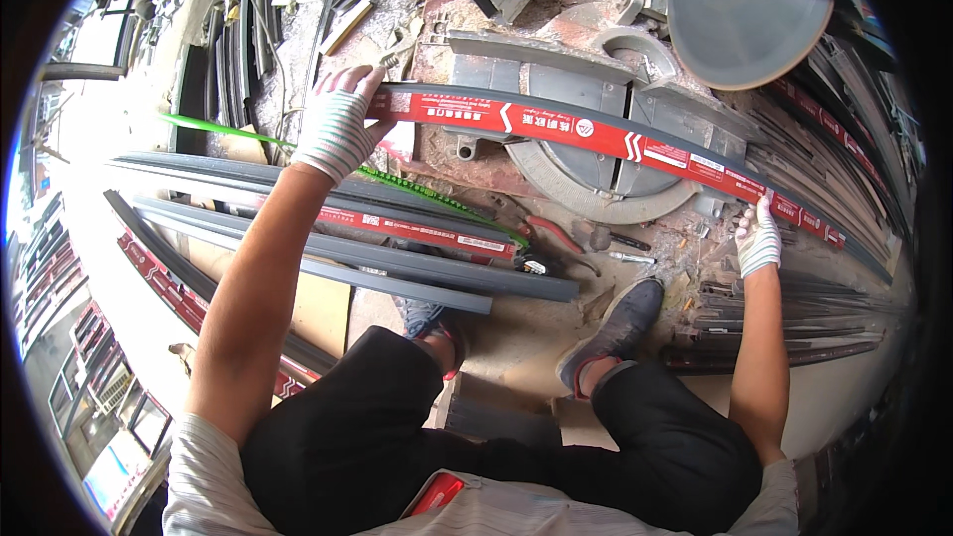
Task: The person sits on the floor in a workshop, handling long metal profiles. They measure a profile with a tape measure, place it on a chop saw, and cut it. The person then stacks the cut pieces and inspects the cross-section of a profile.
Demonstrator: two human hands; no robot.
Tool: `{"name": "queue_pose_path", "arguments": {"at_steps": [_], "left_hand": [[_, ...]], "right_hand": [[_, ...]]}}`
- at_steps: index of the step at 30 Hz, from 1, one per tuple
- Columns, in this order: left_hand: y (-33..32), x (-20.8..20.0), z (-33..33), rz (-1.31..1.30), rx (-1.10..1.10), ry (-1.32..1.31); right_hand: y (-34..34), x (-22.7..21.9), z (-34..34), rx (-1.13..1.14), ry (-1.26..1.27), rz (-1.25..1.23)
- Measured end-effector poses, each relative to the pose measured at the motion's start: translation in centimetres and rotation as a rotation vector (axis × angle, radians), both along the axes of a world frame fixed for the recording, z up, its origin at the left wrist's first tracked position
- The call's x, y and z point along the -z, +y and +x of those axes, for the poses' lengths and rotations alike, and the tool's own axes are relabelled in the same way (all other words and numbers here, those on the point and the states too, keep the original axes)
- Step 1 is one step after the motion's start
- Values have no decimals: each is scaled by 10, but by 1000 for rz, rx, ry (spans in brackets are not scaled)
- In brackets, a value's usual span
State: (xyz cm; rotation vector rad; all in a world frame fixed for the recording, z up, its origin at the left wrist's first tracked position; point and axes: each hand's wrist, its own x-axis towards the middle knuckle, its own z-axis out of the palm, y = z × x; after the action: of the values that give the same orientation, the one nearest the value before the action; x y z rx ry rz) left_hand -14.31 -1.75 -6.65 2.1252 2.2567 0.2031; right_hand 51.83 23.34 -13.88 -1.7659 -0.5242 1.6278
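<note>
A long grey profile strip (556, 122) with red printed film along its side spans the view in front of me, over the grey base of a cut-off saw (586, 174). Near the strip's left end, my left hand (342, 124) in a striped fingerless glove has its fingers closed round it. Toward its right end my right hand (757, 236), gloved alike, grips the lower edge with thumb and fingers. The saw's large round blade (749, 30) is raised at the upper right, apart from the strip.
Several grey profiles (427, 263) lie at the left below a green tape measure (417, 189). Red-handled pliers (556, 234) rest on the floor near my shoes (620, 328). Dark strips (784, 323) are stacked at the right. More offcuts (243, 50) stand at the upper left.
</note>
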Motion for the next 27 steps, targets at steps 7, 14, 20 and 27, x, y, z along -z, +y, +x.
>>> {"name": "queue_pose_path", "arguments": {"at_steps": [7, 14, 20, 27], "left_hand": [[-39, 29, -4, 139, -467, -128], [-47, 44, 24, 94, -724, -608], [-37, 36, 33, 134, -734, -761], [-37, 28, 48, 104, -750, -775]], "right_hand": [[24, 10, 50, 173, -150, 72], [13, -1, 31, 16, -295, -10], [-10, -29, -13, -311, -736, 213], [-58, -67, -128, -1132, -1337, 1211]]}}
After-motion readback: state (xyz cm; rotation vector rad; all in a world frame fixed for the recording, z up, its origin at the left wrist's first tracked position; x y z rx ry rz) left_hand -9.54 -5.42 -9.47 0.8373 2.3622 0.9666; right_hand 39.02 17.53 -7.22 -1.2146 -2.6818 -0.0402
